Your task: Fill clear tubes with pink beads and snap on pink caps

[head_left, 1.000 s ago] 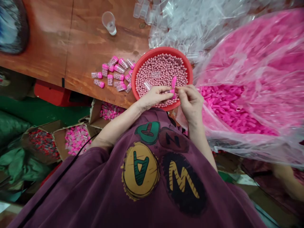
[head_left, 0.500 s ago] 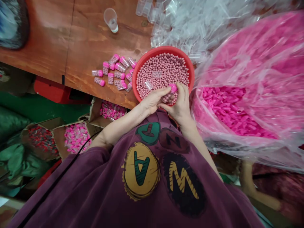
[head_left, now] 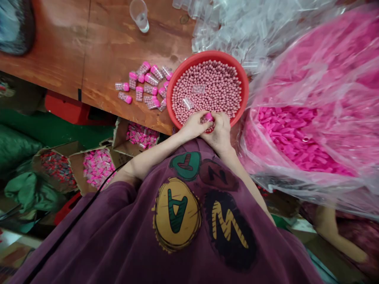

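Over the near rim of a red bowl [head_left: 245, 85] full of pink beads [head_left: 219, 85], both hands meet at a small clear bottle with a pink cap [head_left: 209, 116]. My left hand [head_left: 194, 124] has its fingers closed at the bottle from the left. My right hand [head_left: 220, 130] is wrapped round it from the other side, so most of its body is hidden. Two clear tubes [head_left: 187, 103] lie on the beads. Left of the bowl, several filled bottles with pink caps [head_left: 151, 90] are scattered on the wooden table [head_left: 112, 47].
Clear empty tubes [head_left: 242, 23] are heaped behind the bowl. A plastic bag [head_left: 296, 138] of pink parts stands at right. A clear cup [head_left: 139, 15] sits at the back. Boxes [head_left: 118, 138] of capped bottles stand below the table edge. Another person's arm [head_left: 337, 232] shows at lower right.
Both hands have drawn closer together around the bottle and sunk slightly toward the body. The pink cap now sits lower between the fingers. The view has shifted a little.
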{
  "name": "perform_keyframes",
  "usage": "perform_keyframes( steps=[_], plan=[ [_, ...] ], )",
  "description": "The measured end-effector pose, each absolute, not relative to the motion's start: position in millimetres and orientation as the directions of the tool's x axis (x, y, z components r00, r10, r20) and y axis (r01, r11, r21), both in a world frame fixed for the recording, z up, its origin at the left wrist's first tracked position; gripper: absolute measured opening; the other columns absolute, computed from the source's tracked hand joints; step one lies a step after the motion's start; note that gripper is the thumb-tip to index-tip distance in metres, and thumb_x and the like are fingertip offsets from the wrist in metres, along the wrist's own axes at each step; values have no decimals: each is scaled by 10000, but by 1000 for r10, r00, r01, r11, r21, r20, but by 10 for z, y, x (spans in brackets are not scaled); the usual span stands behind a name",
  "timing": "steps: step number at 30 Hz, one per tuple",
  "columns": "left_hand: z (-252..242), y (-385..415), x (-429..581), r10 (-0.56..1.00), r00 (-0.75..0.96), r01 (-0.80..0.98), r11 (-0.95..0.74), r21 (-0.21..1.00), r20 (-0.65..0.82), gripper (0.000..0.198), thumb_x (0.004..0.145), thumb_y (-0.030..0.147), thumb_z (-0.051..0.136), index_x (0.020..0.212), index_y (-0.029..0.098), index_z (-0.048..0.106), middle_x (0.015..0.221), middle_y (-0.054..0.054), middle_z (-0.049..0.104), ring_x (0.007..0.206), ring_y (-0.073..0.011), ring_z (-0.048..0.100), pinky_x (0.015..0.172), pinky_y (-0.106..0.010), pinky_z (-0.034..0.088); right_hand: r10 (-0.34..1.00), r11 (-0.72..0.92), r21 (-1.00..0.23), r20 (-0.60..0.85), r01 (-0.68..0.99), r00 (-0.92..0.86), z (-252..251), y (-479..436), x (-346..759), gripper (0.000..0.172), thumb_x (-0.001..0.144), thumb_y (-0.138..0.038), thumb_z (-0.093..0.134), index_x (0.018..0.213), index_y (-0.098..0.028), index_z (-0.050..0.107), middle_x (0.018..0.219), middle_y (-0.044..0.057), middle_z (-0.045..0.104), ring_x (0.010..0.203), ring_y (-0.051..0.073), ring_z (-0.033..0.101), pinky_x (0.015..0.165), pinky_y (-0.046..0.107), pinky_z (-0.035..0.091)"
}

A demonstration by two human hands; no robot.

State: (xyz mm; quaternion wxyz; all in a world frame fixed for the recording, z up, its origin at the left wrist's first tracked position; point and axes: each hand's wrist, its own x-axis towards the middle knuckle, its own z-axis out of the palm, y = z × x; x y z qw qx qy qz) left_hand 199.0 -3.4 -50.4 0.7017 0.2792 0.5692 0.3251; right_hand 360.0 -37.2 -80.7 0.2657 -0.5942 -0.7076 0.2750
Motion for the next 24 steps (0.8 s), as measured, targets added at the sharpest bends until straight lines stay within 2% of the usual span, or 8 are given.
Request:
perform_keyframes(
  steps=[2, 6, 9, 12, 16, 18, 21, 24],
  plan=[
    [-527, -70, 1975, 755, 169, -170, 655, 736, -633, 269, 867, 94, 907, 1115, 183, 854, 1110, -40, 865, 1120, -209, 777, 1211, -401, 606, 987, 130, -712, 30, 690, -155, -872, -395, 3551, 517, 854, -292, 868, 1332, -275, 672, 1295, 128, 760, 1232, 380, 718, 1142, 662, 652],
    [-458, -106, 1868, 727, 319, -306, 686, 660, -608, 124, 1059, 238, 829, 1158, 184, 879, 1109, -57, 868, 1070, -191, 793, 1139, -371, 654, 982, 140, -725, 14, 674, -189, -876, -385, 3522, 783, 784, -199, 859, 1528, -244, 619, 1533, 185, 700, 1465, 426, 657, 1292, 727, 583],
    [-399, -115, 1786, 698, 391, -329, 714, 618, -599, 199, 1124, 339, 813, 1125, 158, 894, 1058, -83, 865, 1069, -209, 788, 1157, -389, 650, 975, 128, -729, -32, 672, -220, -812, -346, 3524, 841, 783, -247, 930, 1563, -241, 617, 1580, 203, 670, 1524, 474, 621, 1343, 815, 518],
    [-410, -137, 1781, 719, 347, -342, 695, 633, -602, 253, 1141, 362, 807, 1022, 155, 890, 1027, -81, 850, 1030, -191, 765, 1139, -362, 623, 977, 98, -730, -58, 677, -204, -749, -320, 3527, 760, 828, -333, 989, 1511, -267, 663, 1542, 195, 677, 1519, 501, 618, 1344, 892, 484],
    [-476, -175, 1864, 770, 252, -308, 638, 706, -586, 287, 1164, 262, 728, 920, 165, 844, 951, -25, 804, 924, -141, 701, 1022, -291, 594, 978, 98, -728, -57, 679, -203, -748, -328, 3533, 677, 856, -435, 1020, 1424, -258, 697, 1429, 195, 702, 1438, 517, 648, 1288, 945, 508],
    [-505, -189, 1908, 786, 223, -272, 618, 737, -577, 280, 1168, 230, 692, 942, 166, 844, 964, -20, 809, 932, -139, 691, 1002, -282, 586, 983, 108, -709, -29, 697, -182, -787, -351, 3525, 622, 866, -453, 1016, 1370, -253, 710, 1381, 189, 709, 1392, 507, 660, 1269, 931, 532],
    [-561, -217, 1946, 794, 197, -208, 607, 767, -575, 243, 1155, 191, 666, 1002, 167, 854, 1018, -30, 839, 1004, -153, 724, 1064, -295, 592, 988, 118, -663, 6, 740, -152, -849, -399, 3468, 475, 911, -425, 948, 1284, -239, 720, 1288, 171, 704, 1321, 482, 667, 1229, 897, 561],
    [-636, -267, 1884, 779, 153, -94, 623, 776, -608, 249, 1151, 189, 642, 1001, 160, 838, 997, -40, 839, 987, -174, 743, 1044, -312, 616, 977, 116, -630, -66, 768, -201, -883, -402, 3333, 424, 955, -378, 856, 1310, -195, 712, 1269, 186, 694, 1292, 467, 663, 1198, 842, 576]
  ],
)
